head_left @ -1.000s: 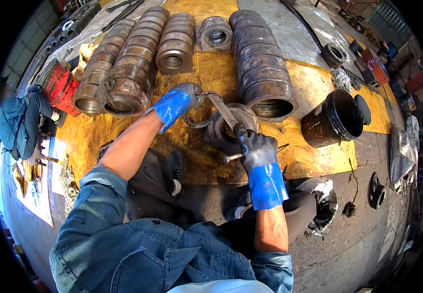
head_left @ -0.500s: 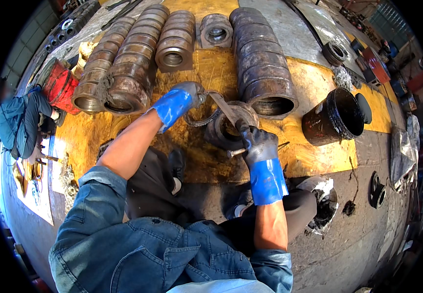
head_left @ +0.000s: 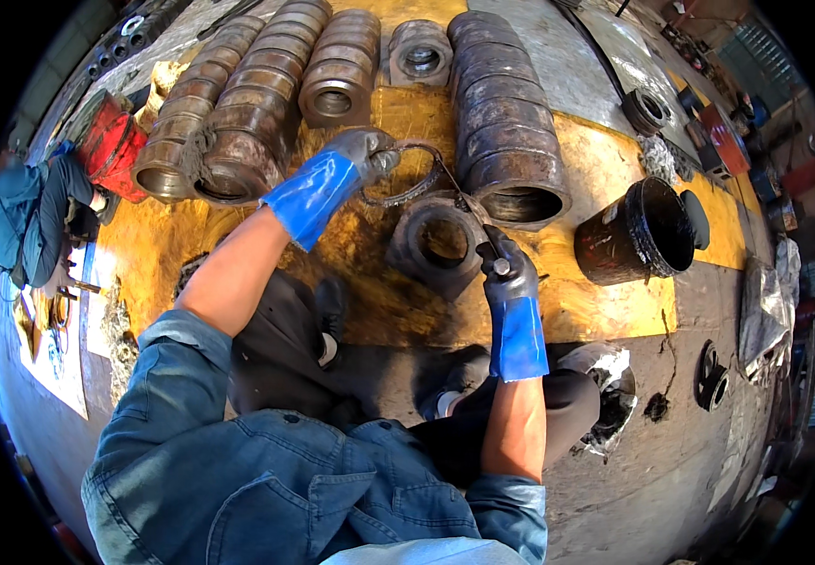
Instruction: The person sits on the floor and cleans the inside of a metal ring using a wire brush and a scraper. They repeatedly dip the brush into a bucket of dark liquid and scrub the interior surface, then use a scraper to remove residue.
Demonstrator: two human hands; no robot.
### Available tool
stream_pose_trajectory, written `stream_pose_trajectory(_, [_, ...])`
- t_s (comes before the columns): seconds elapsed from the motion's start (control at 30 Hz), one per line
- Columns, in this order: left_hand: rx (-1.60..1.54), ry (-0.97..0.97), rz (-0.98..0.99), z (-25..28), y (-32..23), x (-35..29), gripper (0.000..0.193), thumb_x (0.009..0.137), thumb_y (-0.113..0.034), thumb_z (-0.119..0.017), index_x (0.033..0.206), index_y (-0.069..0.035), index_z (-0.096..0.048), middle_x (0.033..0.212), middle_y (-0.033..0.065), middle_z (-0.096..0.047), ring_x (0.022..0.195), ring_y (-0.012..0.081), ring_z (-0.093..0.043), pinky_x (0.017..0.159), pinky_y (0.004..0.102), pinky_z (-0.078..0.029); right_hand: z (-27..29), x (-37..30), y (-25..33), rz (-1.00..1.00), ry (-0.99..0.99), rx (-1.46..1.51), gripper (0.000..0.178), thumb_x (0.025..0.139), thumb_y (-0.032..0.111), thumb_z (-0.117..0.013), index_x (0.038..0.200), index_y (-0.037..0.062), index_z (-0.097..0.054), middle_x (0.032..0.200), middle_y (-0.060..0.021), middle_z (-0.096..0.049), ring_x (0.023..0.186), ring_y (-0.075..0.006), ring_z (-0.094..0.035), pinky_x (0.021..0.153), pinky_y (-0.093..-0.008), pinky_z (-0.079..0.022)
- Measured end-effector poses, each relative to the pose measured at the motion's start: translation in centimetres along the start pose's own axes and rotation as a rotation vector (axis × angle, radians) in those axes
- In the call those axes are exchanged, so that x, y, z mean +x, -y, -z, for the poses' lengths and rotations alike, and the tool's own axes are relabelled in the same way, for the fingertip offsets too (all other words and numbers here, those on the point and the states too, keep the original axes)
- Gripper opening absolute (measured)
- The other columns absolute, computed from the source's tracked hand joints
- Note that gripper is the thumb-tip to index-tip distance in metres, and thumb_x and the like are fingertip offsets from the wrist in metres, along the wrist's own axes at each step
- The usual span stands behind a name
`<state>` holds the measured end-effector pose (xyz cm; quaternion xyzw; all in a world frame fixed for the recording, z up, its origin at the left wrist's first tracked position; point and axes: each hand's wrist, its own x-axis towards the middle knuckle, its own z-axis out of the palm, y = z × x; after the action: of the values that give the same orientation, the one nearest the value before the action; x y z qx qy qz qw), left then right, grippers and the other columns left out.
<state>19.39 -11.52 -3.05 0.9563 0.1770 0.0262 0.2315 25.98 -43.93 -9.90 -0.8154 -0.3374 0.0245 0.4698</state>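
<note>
My left hand is closed on a thin metal ring lifted just above the rusty bearing housing on the yellow floor, while my right hand grips a slim tool, seemingly to pry it free.

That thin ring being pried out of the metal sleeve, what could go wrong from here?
The thin ring is lifted by the left hand while the right hand holds a slim tool against it; the tool might slip toward the fingers. The metal sleeve lies loose on the yellow sheet and could shift. Stacked sleeves sit close by and might be knocked.
</note>
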Motion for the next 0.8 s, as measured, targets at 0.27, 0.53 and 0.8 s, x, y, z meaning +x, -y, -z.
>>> stream_pose_trajectory(0.27, [-0.285,-0.137,-0.057,1.9,-1.4,-2.2,0.034,0.091,-0.032,-0.063,0.108,-0.002,-0.065,0.093,0.0109,-0.069,0.083,0.0204,-0.065,0.074,0.0355,-0.05,-1.1,0.5,-2.5,-0.264,0.08,0.651,0.032,0.092,0.006,-0.056,0.122,-0.0036,-0.056,0.096,-0.014,-0.067,0.072,-0.0179,-0.061,0.056,-0.0262,-0.047])
stream_pose_trajectory(0.53, [-0.862,-0.215,-0.208,0.5,1.1,-1.0,0.021,0.092,-0.021,-0.062,0.096,0.0,-0.066,0.082,0.0082,-0.066,0.075,0.0151,-0.06,0.069,0.0306,-0.048,-1.2,1.6,-1.4,-0.471,0.2,0.763,0.031,0.093,0.013,-0.05,0.12,-0.0007,-0.055,0.094,-0.0161,-0.068,0.059,-0.0137,-0.058,0.047,-0.0237,-0.044])
stream_pose_trajectory(0.8, [-0.908,-0.307,-0.19,1.7,-1.5,-2.7,0.022,0.092,-0.01,-0.063,0.111,0.002,-0.064,0.095,0.0043,-0.067,0.086,0.0116,-0.062,0.076,0.0246,-0.051,-1.1,0.6,2.6,-0.575,0.155,0.857,0.027,0.094,0.015,-0.053,0.114,-0.0014,-0.059,0.091,-0.0147,-0.069,0.061,-0.0156,-0.059,0.053,-0.0286,-0.048])
